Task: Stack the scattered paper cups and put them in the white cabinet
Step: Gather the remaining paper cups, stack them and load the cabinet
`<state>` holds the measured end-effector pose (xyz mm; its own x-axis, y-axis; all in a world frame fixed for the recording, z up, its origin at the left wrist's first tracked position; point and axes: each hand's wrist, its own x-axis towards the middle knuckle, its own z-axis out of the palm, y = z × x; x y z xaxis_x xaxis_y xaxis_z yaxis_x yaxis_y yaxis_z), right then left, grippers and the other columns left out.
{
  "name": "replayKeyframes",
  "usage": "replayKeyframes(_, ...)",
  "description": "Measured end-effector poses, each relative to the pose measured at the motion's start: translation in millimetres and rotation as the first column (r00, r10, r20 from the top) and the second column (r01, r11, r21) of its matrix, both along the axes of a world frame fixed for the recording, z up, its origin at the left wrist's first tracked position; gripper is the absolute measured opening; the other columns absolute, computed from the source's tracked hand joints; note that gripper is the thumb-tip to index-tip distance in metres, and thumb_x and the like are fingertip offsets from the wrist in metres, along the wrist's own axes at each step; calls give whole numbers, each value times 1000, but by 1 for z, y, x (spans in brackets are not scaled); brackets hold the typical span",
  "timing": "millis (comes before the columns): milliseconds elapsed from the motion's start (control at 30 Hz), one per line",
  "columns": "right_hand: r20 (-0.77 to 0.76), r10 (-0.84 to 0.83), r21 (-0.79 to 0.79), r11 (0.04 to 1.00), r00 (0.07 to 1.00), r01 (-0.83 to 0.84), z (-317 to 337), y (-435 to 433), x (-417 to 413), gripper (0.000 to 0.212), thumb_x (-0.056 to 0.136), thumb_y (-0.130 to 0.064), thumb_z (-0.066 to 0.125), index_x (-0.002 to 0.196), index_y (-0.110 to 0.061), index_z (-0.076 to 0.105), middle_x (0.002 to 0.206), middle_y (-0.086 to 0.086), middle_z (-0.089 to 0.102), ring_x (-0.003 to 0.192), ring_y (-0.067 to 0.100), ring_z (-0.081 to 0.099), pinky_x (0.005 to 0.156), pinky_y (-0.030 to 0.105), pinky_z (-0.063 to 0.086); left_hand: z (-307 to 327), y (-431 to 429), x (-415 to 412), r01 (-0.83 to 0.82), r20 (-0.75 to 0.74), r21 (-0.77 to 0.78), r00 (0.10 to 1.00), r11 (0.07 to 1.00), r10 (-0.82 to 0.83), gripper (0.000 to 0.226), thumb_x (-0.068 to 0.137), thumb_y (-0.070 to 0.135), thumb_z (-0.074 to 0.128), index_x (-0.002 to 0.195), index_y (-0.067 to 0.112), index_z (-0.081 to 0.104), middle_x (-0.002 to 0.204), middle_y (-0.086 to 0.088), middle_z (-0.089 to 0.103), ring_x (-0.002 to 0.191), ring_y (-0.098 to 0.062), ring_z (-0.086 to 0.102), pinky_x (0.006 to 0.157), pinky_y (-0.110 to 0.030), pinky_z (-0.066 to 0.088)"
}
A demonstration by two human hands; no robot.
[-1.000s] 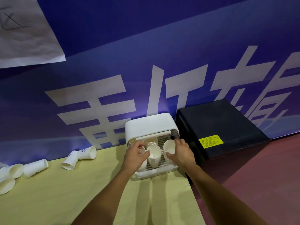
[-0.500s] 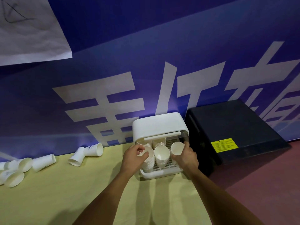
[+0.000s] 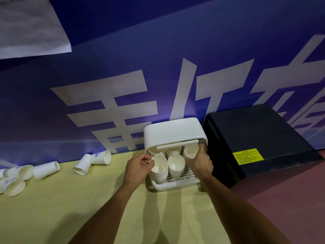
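Note:
The small white cabinet (image 3: 173,131) stands open on the yellow table (image 3: 70,208), against the blue wall. Several stacks of white paper cups stand on its grille. My left hand (image 3: 139,166) pinches the rim of the front left cup stack (image 3: 159,169). A middle cup stack (image 3: 176,166) stands free beside it. My right hand (image 3: 199,162) holds the right cup stack (image 3: 190,151) further back inside. More cup stacks (image 3: 173,150) sit at the rear. Loose cups lie on their sides at the left: a pair (image 3: 93,160) and a cluster (image 3: 26,173).
A black box (image 3: 255,136) with a yellow label (image 3: 248,156) stands right of the cabinet, on a reddish floor (image 3: 290,199). A white paper sheet (image 3: 29,27) hangs on the blue banner wall at the upper left.
Both hands stay at the cabinet on cups. The left stack and middle stack now stand upright at the front. The right hand has pushed its stack deeper inside. The camera view has shifted left.

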<state>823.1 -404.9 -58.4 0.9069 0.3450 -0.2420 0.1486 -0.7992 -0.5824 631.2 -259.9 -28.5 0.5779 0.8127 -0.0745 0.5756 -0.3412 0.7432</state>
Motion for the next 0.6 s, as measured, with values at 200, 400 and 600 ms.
replayKeyframes(200,69,64,-29,998,996,-62,-8,13,13,77,80,-70,65,131,-25,28,128,12,58,109,36,64,84,46,56,-4,6,-6,-21,-9,-11,1000,1000,21,5,83,26,74,87,28,72,91,10,67,82,-7,62,75,-24,53)
replayKeyframes(400,8,64,-20,998,998,-64,-11,18,24,79,81,-52,72,140,-15,35,138,14,54,122,37,58,94,45,53,-6,6,-4,-37,-23,-37,999,999,36,11,82,28,75,92,25,71,91,8,67,83,-9,61,79,-27,54)
replayKeyframes(600,21,40,30,999,999,-41,5,6,4,81,85,-53,69,147,-21,25,143,13,51,115,44,61,91,48,51,-3,-3,1,-39,32,-90,999,995,42,11,82,29,75,91,26,70,88,8,68,80,-8,63,78,-27,55)
